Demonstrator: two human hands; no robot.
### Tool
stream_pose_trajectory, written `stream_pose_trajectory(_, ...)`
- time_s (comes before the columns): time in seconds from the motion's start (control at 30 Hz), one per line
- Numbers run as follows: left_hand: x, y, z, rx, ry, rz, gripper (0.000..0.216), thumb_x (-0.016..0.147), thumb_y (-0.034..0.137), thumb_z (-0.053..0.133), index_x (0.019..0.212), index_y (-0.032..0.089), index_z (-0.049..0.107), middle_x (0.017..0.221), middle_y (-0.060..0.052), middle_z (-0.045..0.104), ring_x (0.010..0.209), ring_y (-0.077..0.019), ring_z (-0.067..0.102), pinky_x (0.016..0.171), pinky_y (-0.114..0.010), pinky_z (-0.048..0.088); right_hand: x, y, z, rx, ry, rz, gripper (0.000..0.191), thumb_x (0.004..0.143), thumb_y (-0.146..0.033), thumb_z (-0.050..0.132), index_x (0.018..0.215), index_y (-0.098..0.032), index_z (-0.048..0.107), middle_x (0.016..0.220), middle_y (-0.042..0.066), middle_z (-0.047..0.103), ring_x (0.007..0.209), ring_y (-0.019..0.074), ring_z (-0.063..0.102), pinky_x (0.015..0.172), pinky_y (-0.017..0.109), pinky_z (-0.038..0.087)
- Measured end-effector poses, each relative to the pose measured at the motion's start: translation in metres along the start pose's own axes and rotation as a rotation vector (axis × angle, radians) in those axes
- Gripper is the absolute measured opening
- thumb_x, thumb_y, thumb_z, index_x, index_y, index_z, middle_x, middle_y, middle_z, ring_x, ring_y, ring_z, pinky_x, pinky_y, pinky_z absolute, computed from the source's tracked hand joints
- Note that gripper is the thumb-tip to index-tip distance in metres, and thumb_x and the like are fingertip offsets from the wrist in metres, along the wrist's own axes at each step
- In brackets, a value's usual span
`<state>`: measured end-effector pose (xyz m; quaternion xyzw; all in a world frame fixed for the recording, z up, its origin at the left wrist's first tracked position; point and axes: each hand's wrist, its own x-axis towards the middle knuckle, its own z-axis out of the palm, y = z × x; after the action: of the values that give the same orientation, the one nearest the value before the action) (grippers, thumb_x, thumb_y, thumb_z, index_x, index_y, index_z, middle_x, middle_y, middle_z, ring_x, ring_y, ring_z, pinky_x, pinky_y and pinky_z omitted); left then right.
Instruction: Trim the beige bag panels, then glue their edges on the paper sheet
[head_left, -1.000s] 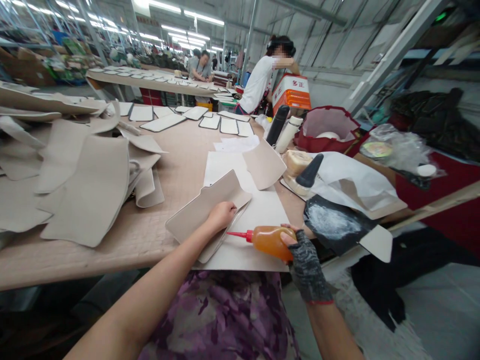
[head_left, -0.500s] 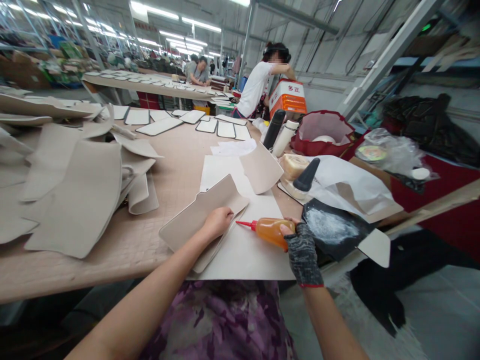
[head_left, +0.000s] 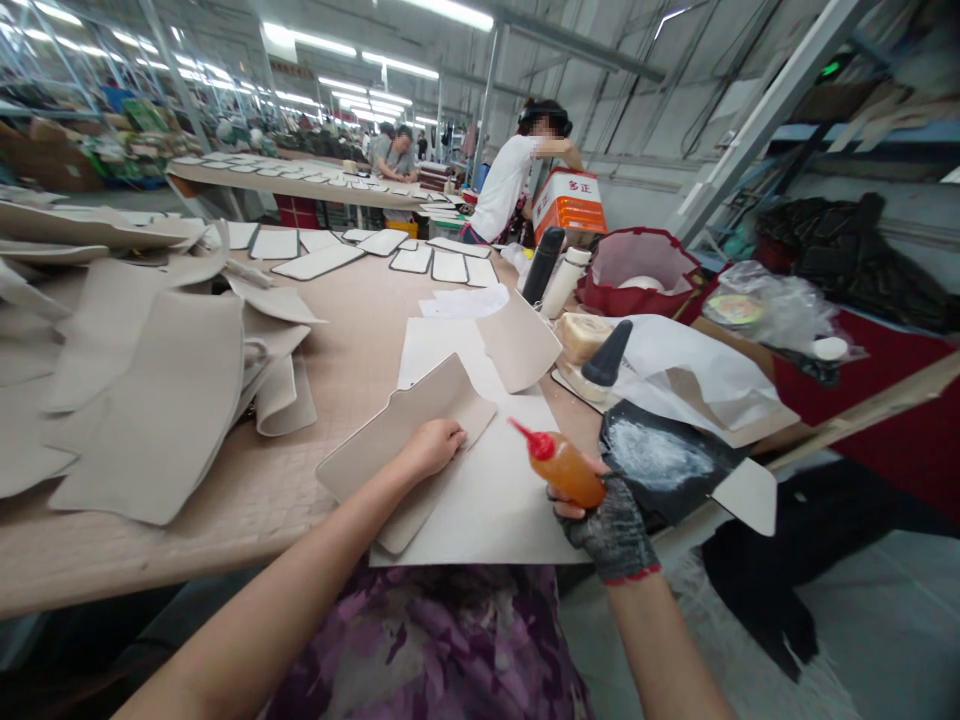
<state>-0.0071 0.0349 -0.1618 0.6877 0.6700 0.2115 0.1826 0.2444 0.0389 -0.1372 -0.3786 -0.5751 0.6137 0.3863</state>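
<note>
A folded beige sheet piece (head_left: 397, 430) lies aslant on white paper (head_left: 517, 500) in front of me. On its right part rests my bare left hand (head_left: 437, 446), its fingers curled closed at the piece's edge; their tips are partly hidden. My right hand (head_left: 600, 515), in a dark grey fingerless glove with red trim, is wrapped round an amber squeeze bottle (head_left: 568, 470). The bottle's red nozzle points up and left, apart from the beige piece. Another curved beige piece (head_left: 519, 340) lies just beyond on the paper.
Loose beige pieces (head_left: 150, 400) are heaped at the left of the table. White dark-edged panels (head_left: 322, 255) lie farther back. To the right are a dark pad with white residue (head_left: 652, 450), a black-handled tool (head_left: 609, 355), bottles (head_left: 544, 265) and a red bag (head_left: 637, 265). A person (head_left: 502, 185) stands behind.
My right hand has tilted the squeeze bottle, so its nozzle has swung up and away from the beige piece's edge. The piece's raised edge has closed down under my left hand.
</note>
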Motion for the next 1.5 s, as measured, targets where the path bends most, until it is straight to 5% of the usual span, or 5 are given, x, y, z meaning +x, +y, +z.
stream_pose_trajectory(0.23, -0.019, -0.002, -0.004, 0.162, -0.009, 0.226, 0.026, 0.086, 0.018, 0.043, 0.087, 0.018, 0.069, 0.091, -0.006, 0.062, 0.085, -0.0172, 0.056, 0.075, -0.025, 0.041, 0.026, 0.029, 0.008, 1.230, -0.152, 0.250, 0.039, 0.061, -0.027, 0.063, 0.098, -0.016, 0.056, 0.087, 0.006, 0.059, 0.062, 0.0088, 0.047, 0.041, 0.013, 0.043)
stream_pose_trajectory(0.9, 0.015, 0.004, -0.013, 0.449, -0.015, 0.439, 0.030, 0.087, 0.020, 0.043, 0.113, 0.020, 0.057, 0.128, -0.003, 0.053, 0.099, -0.0195, 0.052, 0.087, -0.030, 0.040, 0.033, 0.046, 0.015, 1.126, -0.057, 0.281, 0.038, 0.070, -0.036, 0.061, 0.101, -0.013, 0.059, 0.089, 0.009, 0.066, 0.074, 0.0177, 0.061, 0.056, 0.026, 0.049)
stream_pose_trajectory(1.07, -0.011, -0.016, -0.060, 0.427, 0.279, -0.062, 0.056, 0.083, 0.028, 0.049, 0.134, 0.012, 0.033, 0.137, -0.017, 0.039, 0.123, -0.0290, 0.038, 0.098, -0.042, 0.031, 0.032, 0.048, 0.018, 1.179, 0.014, 0.240, 0.036, 0.073, -0.040, 0.059, 0.097, -0.014, 0.062, 0.090, 0.008, 0.067, 0.080, 0.0188, 0.062, 0.066, 0.030, 0.051)
stream_pose_trajectory(1.2, -0.030, -0.027, -0.097, 0.324, 0.101, -0.327, 0.050, 0.076, 0.037, 0.056, 0.119, 0.014, 0.048, 0.109, -0.011, 0.062, 0.096, -0.0243, 0.059, 0.077, -0.030, 0.045, 0.035, 0.040, 0.029, 1.171, -0.046, 0.180, 0.040, 0.074, -0.046, 0.062, 0.101, -0.017, 0.061, 0.091, 0.007, 0.067, 0.078, 0.0170, 0.061, 0.060, 0.027, 0.050)
stream_pose_trajectory(1.5, -0.051, 0.009, -0.083, 0.818, 0.077, -0.027, 0.058, 0.083, 0.011, 0.040, 0.139, 0.017, 0.024, 0.101, -0.012, 0.062, 0.085, -0.0251, 0.058, 0.069, -0.033, 0.043, 0.039, 0.036, 0.043, 1.156, -0.124, 0.180, 0.047, 0.065, -0.042, 0.075, 0.100, -0.014, 0.061, 0.097, 0.008, 0.067, 0.092, 0.0192, 0.062, 0.076, 0.029, 0.054)
